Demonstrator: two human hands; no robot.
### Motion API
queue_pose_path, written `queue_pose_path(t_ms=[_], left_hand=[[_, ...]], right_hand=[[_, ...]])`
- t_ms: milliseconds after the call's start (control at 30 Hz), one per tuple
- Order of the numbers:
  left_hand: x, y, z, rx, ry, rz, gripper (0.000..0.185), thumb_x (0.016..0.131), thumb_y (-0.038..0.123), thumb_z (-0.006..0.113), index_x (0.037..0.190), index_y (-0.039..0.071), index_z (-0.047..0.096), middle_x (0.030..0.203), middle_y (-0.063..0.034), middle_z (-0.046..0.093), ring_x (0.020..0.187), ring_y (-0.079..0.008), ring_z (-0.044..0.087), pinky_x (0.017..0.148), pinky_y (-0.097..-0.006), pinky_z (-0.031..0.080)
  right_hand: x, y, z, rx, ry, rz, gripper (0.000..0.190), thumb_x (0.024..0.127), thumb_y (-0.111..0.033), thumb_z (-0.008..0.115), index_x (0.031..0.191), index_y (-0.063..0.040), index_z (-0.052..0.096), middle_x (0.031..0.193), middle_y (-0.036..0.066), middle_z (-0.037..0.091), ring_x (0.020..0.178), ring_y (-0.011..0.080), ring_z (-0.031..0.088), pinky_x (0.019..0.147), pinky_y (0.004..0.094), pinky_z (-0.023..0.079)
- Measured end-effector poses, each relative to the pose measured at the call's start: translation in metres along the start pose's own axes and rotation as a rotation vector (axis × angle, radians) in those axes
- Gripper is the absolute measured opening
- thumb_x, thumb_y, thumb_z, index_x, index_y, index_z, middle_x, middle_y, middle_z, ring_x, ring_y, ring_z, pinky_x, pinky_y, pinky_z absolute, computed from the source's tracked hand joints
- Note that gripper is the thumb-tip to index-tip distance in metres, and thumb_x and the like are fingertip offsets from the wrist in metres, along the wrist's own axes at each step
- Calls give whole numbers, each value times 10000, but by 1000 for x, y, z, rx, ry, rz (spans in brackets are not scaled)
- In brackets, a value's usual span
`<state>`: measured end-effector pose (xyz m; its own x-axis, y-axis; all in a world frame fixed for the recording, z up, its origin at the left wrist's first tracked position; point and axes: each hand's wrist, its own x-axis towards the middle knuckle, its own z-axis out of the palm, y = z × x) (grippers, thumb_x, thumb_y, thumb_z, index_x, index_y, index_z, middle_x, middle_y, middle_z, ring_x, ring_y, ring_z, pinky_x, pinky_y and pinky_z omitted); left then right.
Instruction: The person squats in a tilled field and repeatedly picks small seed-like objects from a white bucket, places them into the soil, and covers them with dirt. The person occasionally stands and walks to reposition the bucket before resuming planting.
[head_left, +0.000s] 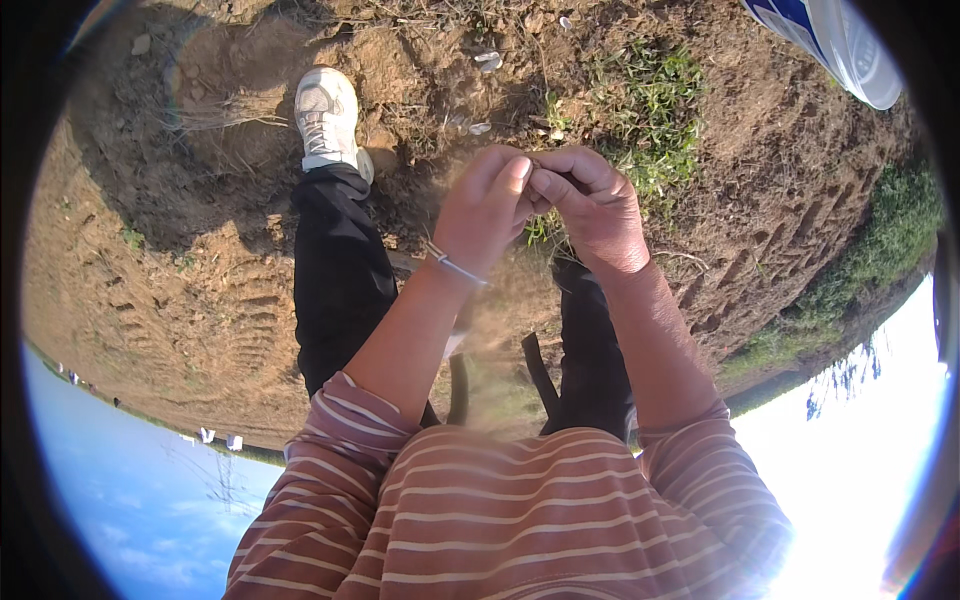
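My left hand (486, 202) and my right hand (596, 202) meet in front of me above the soil, thumbs and fingertips pressed together. Between the fingertips is a small brownish thing (534, 166), mostly hidden by the fingers; its kind cannot be told. A thin pale band (455, 265) circles my left wrist. Beneath and beyond the hands lie dry brown soil and a patch of green weeds (664, 112). Several small whitish pieces (489, 61) are scattered on the ground past my fingertips.
A white shoe (328, 116) stands on the soil at the left. A translucent plastic container (862, 60) with a blue label is at the upper right. Dark straps (540, 375) hang between my legs. Tread-like marks (259, 322) run across the soil, and a grass strip (870, 247) lies right.
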<state>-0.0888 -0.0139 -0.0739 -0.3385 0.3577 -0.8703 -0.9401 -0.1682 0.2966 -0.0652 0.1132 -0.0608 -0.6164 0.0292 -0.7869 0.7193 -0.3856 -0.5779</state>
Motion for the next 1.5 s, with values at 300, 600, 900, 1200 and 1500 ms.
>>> queue_pose_path(t_ms=[300,600,900,1200,1500], left_hand=[[-3,14,10,-26,100,-18,247,935,315,440,874,84,501,559,42,365,427,-27,280,375,-177,225],[-2,21,1,-152,-179,-117,261,943,342,405,907,104,506,567,28,363,429,-52,305,384,-187,238],[8,2,2,427,154,239,167,800,157,620,889,37,546,704,-69,568,650,-173,555,619,-289,450],[8,-7,-3,768,262,404,153,831,139,610,870,25,516,704,-22,545,632,-104,508,564,-232,426],[4,-7,-4,795,224,458,182,818,130,641,880,24,507,688,-8,558,601,-32,511,527,-185,427]], right_hand=[[3,16,8,237,91,-100,89,858,-56,572,932,-27,613,791,30,606,672,86,538,605,223,461],[4,3,4,507,197,104,142,884,-146,558,1006,-78,583,756,-17,568,665,76,521,619,208,441],[1,15,11,561,119,195,236,919,-192,497,1092,-40,549,951,23,580,870,97,537,807,249,452],[1,5,2,479,56,352,257,915,-113,469,1125,29,515,1115,120,560,1039,205,542,912,308,451],[11,14,-25,553,-247,315,269,871,-127,556,1094,18,511,1034,102,571,990,188,556,896,319,463]])
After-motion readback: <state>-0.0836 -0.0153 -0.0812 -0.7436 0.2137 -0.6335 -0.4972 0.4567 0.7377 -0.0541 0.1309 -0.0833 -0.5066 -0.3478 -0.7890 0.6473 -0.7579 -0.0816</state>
